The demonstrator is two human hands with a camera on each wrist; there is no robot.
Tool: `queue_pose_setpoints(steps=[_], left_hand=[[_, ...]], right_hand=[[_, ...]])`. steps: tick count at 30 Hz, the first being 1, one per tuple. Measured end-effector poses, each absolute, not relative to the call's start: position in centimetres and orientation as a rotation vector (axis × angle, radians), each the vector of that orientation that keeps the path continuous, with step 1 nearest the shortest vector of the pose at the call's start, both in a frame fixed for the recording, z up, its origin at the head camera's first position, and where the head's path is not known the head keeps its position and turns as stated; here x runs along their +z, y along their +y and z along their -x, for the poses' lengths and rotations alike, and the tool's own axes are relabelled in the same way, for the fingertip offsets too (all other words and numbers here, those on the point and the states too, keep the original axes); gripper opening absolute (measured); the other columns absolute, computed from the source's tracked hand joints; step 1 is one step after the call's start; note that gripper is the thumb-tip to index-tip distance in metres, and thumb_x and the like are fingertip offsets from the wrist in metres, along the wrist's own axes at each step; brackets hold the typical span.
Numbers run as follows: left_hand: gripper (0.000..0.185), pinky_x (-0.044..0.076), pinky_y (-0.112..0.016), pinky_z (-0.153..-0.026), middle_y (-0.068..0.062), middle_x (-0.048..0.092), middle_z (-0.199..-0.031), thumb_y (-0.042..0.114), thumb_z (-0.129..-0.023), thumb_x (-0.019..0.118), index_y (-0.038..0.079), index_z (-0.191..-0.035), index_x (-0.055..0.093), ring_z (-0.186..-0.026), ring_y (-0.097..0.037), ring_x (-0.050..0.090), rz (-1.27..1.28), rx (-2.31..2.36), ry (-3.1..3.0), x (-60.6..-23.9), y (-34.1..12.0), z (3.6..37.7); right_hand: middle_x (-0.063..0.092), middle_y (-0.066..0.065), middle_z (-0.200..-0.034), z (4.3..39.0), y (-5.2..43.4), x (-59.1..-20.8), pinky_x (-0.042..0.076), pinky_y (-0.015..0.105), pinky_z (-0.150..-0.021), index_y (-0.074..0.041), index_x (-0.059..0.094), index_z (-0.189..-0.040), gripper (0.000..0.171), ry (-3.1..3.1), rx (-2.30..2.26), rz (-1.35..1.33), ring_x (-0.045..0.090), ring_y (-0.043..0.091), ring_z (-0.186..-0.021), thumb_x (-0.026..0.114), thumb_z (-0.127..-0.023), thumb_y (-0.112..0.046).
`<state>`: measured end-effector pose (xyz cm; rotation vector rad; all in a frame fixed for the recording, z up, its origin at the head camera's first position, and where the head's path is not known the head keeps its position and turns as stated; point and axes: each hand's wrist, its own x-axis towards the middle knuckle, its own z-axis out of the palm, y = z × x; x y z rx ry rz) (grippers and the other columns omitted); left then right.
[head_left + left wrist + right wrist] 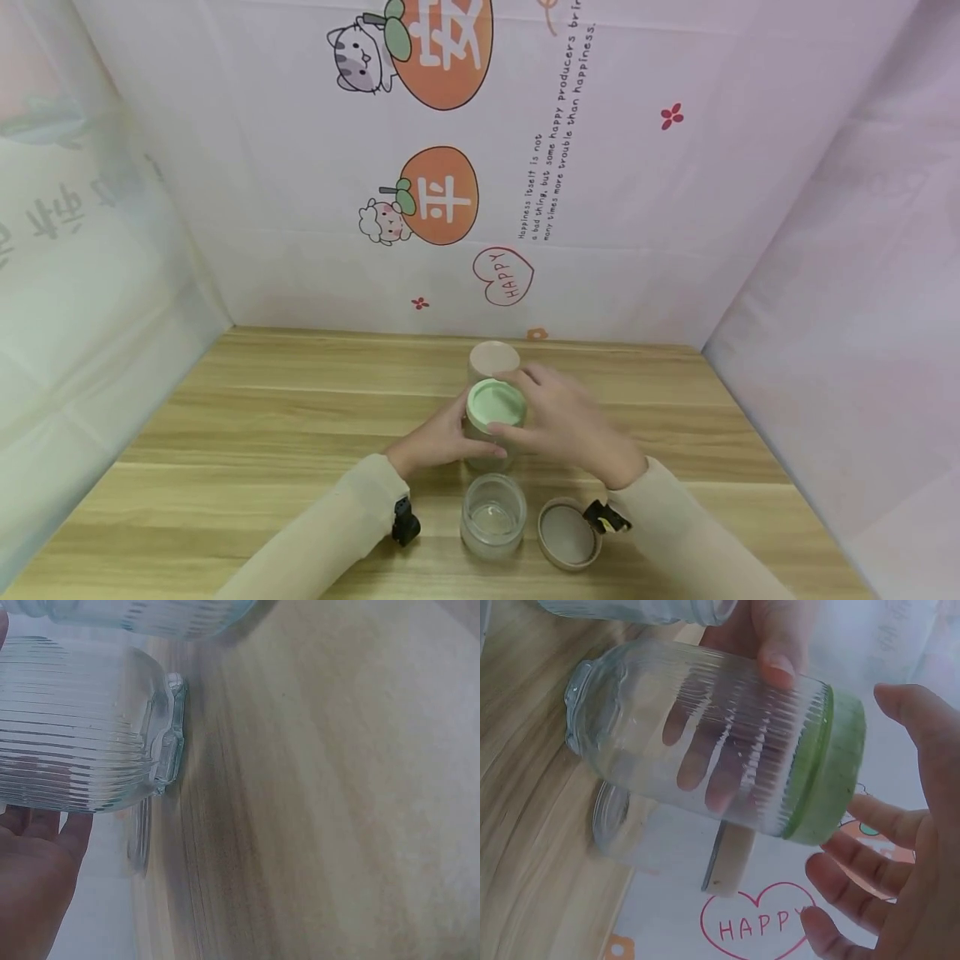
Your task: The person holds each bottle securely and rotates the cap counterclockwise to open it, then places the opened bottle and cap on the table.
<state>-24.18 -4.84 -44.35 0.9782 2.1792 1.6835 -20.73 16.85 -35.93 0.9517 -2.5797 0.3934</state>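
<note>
Just below the head view's centre, the left hand (435,439) grips a jar (697,742) with a green lid (497,403); the right hand (564,421), loosely spread, reaches around the lid. Lower down, an uncovered jar (491,546) stands.

The left hand (769,637), at one o'clock, held a ribbed glass jar (697,742), whose green lid (832,769) was turned toward three o'clock. The right hand (928,851), at four o'clock, had its fingers (847,889) near this lid. At six o'clock, one printed heart (756,926) read HAPPY.
</note>
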Motion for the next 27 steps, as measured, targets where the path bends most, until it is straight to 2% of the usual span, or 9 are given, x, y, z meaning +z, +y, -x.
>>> queue_pose_setpoints(steps=[6,13,18,23,27], left_hand=[[0.092,0.033,-0.042,-0.114,0.010,0.048,-0.146,0.023,-0.082,0.086,0.033,-0.154,0.028,-0.131,-0.011,0.047,-0.992,1.690,2.143,-44.5,-4.9,24.4],[0.095,0.040,-0.037,-0.109,0.007,0.050,-0.143,0.020,-0.083,0.086,0.034,-0.154,0.025,-0.127,-0.013,0.052,-0.995,1.702,2.100,-44.6,-4.8,24.4],[0.096,0.041,-0.035,-0.108,0.005,0.050,-0.143,0.019,-0.082,0.086,0.034,-0.155,0.024,-0.127,-0.014,0.052,-0.954,1.713,2.078,-44.5,-4.9,24.4],[0.097,0.040,-0.036,-0.109,0.006,0.048,-0.146,0.018,-0.083,0.085,0.035,-0.155,0.023,-0.130,-0.014,0.049,-0.960,1.714,2.061,-44.5,-5.1,24.4],[0.098,0.039,-0.037,-0.110,0.006,0.045,-0.148,0.017,-0.084,0.084,0.036,-0.156,0.020,-0.132,-0.014,0.047,-0.996,1.716,2.058,-44.6,-5.1,24.5]], right_hand=[[0.060,0.002,-0.107,20.8,15.6,-36.6,0.051,0.035,-0.065,-0.018,0.066,-0.126,0.067,-2.561,0.340,-0.839,0.058,0.016,-0.085,0.067,-0.082,-0.069],[0.058,0.003,-0.104,20.6,14.6,-37.0,0.051,0.035,-0.058,-0.020,0.069,-0.124,0.071,-2.584,0.339,-0.746,0.059,0.018,-0.076,0.068,-0.078,-0.074],[0.054,0.004,-0.104,20.8,14.2,-37.0,0.050,0.032,-0.057,-0.017,0.067,-0.128,0.073,-2.612,0.401,-0.771,0.056,0.016,-0.076,0.072,-0.078,-0.070],[0.049,0.002,-0.105,21.2,14.2,-37.1,0.048,0.028,-0.064,-0.013,0.064,-0.131,0.072,-2.648,0.535,-0.832,0.052,0.015,-0.081,0.076,-0.079,-0.062],[0.049,0.002,-0.110,21.5,14.4,-37.2,0.049,0.030,-0.071,-0.012,0.062,-0.134,0.072,-2.660,0.604,-0.881,0.052,0.015,-0.090,0.077,-0.080,-0.059]])
